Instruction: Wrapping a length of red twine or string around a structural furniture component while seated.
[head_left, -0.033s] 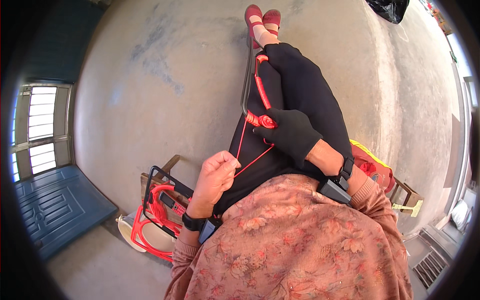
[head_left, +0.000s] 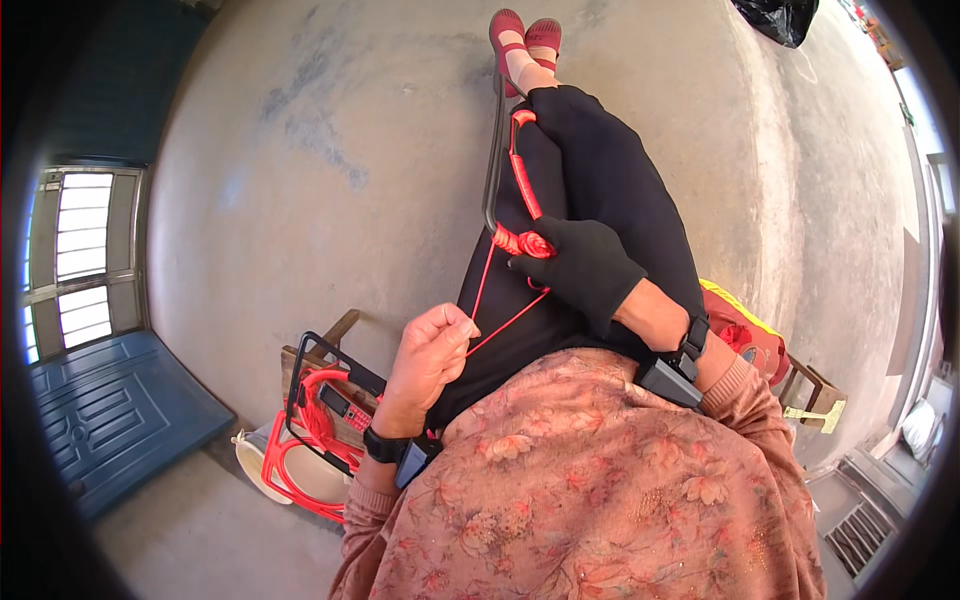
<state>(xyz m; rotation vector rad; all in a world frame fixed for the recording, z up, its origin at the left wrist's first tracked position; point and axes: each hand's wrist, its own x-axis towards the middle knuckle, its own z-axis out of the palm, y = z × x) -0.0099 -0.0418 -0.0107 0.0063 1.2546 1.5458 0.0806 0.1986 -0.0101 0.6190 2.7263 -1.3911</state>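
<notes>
A narrow black frame (head_left: 491, 170) with rounded corners lies lengthwise over my dark trousers, reaching toward my shoes. Red cord (head_left: 525, 180) is wound along its right side, and more cord gathers in a bundle (head_left: 537, 246) at the near end. My right hand (head_left: 585, 265), in a black glove, is closed around this near end, thumb and fingers at the bundle. Bare and pinched together, my left hand (head_left: 437, 345) grips a thin red strand (head_left: 483, 282). The strand runs taut from the frame's near corner to my left fingers, then back toward the gloved hand.
At my left, a wooden stool (head_left: 345, 325) bears another black frame (head_left: 297, 385), red cord and a red phone (head_left: 343, 408). Red loops (head_left: 285, 480) hang over a pale container (head_left: 255, 465). At my right is a red bag (head_left: 740, 330) with yellow trim. A black plastic bag (head_left: 785, 20) lies farther off.
</notes>
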